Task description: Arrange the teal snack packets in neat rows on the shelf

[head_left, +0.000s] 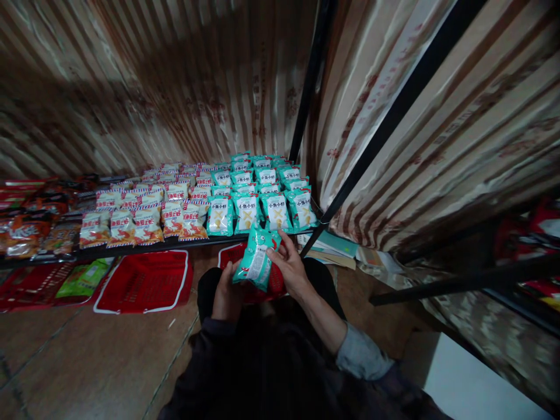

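Note:
Both my hands hold one teal snack packet (257,256) in front of me, its back label facing up. My left hand (227,293) grips its lower left edge. My right hand (289,263) pinches its upper right side. Just beyond it, a low dark shelf (144,247) carries rows of the same teal packets (258,201) at its right end. Rows of red, white and orange snack packets (149,213) fill the shelf's middle.
A red plastic basket (146,283) stands on the tiled floor under the shelf, another lies partly hidden behind my hands. Dark orange packets (30,224) lie at the shelf's left. Black rack poles (394,125) and striped cloth close off the right side. Flat cardboard (332,248) lies by the pole's foot.

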Motion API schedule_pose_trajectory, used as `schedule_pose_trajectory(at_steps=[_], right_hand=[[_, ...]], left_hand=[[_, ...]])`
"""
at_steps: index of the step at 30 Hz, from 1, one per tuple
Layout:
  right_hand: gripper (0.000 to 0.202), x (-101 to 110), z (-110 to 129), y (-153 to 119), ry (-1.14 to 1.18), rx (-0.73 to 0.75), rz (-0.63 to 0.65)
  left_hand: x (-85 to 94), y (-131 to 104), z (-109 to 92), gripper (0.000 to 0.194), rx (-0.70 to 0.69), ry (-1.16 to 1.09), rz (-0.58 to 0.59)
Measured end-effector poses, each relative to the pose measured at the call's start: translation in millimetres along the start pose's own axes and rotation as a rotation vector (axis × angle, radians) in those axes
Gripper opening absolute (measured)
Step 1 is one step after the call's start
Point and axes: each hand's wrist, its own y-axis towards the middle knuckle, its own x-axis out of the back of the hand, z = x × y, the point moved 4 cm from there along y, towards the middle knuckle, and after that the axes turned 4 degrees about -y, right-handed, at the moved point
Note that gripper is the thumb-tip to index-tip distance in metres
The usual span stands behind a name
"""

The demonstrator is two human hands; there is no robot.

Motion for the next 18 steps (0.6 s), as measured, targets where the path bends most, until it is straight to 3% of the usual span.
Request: schedule_pose_trajectory(at_steps=[7, 18], right_hand=[[0.088, -3, 9, 0, -0.097, 0.09, 0.027], [0.081, -5, 10, -1, -0.17, 0.118, 0.093]], left_hand=[[-0.1, -4, 1, 0.045, -0.09, 0.197, 0.015], [-0.9, -2, 8, 0.042, -0.084, 0.119, -0.055]])
